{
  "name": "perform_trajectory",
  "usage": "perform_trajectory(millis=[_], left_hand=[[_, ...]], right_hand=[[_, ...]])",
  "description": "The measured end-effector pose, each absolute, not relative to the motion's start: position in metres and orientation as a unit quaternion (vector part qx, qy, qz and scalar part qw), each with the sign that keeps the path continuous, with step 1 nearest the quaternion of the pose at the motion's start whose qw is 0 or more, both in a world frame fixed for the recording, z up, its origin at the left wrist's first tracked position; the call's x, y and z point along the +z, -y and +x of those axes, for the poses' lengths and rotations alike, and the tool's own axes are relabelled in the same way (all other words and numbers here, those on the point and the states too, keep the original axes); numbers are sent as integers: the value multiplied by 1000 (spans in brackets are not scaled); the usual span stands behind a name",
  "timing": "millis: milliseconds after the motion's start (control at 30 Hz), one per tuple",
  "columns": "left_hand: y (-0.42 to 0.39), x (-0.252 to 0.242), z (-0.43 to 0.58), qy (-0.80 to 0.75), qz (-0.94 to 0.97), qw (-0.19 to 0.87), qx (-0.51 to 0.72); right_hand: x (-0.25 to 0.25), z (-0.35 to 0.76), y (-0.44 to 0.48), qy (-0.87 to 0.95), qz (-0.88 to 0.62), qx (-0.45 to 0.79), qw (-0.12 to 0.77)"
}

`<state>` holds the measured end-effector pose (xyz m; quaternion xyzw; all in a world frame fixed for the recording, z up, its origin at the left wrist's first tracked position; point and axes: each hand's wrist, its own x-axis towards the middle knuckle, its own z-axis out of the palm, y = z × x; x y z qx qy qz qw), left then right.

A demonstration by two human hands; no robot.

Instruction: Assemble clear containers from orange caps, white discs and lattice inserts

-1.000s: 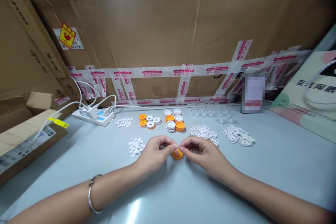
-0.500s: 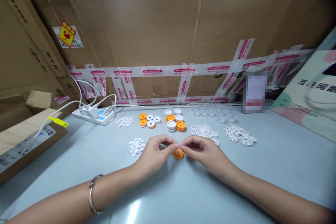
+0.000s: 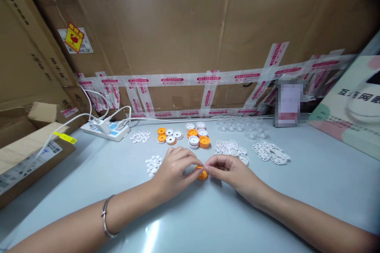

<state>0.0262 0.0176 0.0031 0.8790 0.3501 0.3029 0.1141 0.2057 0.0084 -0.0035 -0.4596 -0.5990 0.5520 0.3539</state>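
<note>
Blue-grey tabletop (image 3: 190, 221) bears an orange plastic dish (image 3: 202, 175). Left of the dish, the left hand (image 3: 175, 168) has thumb and forefinger slightly parted; right of it, the right hand (image 3: 233, 172) has both nearly pinched. Whether either grips anything is unclear. Beyond sit white cups (image 3: 194, 141).

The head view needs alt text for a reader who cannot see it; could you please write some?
A person's left hand and right hand are close together at a round orange part on a grey table. Around them lie small white discs, orange and white round parts, lacy white pieces and clear pieces; a taped cardboard box stands behind.
</note>
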Motion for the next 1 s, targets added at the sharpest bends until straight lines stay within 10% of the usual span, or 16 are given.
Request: perform_trajectory(millis=[433,1000], left_hand=[[-25,-5,25,-399,839,241,281],[-27,-10,29,-396,843,247,268]], right_hand=[[-10,222,-13,773,-471,301,300],[-11,218,-10,794,-465,293,261]])
